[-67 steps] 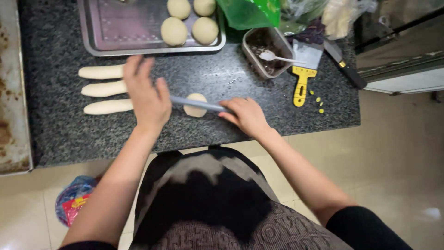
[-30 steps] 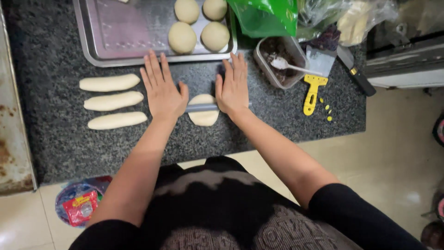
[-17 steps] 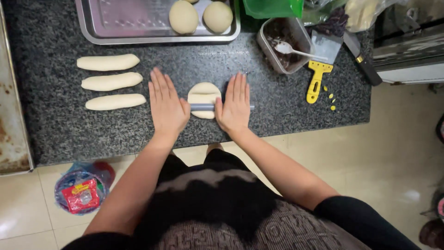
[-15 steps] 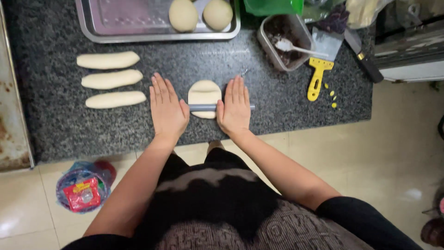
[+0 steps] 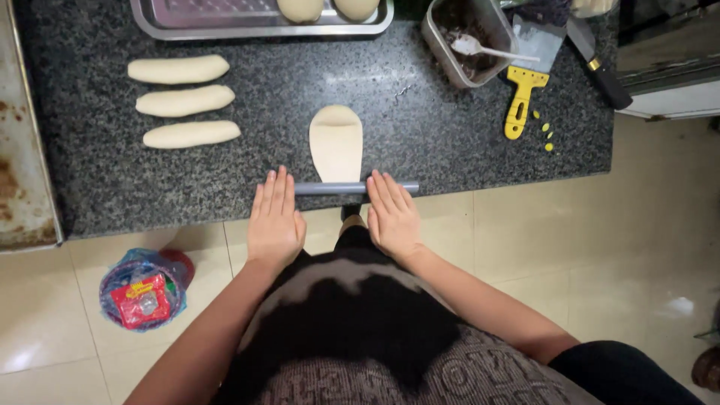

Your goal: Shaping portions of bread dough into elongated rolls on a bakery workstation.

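Since the earlier frames, both hands have drawn back toward the person's body, taking the rolling pin (image 5: 356,188) from the middle of the dough (image 5: 336,142) to its near end, right at the edge of the table (image 5: 465,142); the dough, a round disc half a second ago, now lies as a long flat tongue stretching away from the pin toward the metal tray (image 5: 262,26). The left hand (image 5: 275,223) lies flat and open, fingers straight and together, with only its fingertips on the left end of the pin; the right hand (image 5: 393,216) is likewise open and flat, fingertips on the right end. Neither hand grips anything. To roll well here, it seems best to keep both hands level so the pin presses evenly, since a heavier hand on one side would likely leave the dough thicker on the other, and to stop before the pin rolls off the table edge. Left of the dough three finished dough sticks (image 5: 184,101) lie side by side, well apart from it. To the right of the dough stand a tub with a spoon (image 5: 469,41) and a yellow-handled scraper (image 5: 525,82). Two dough balls (image 5: 328,7) show in the tray.
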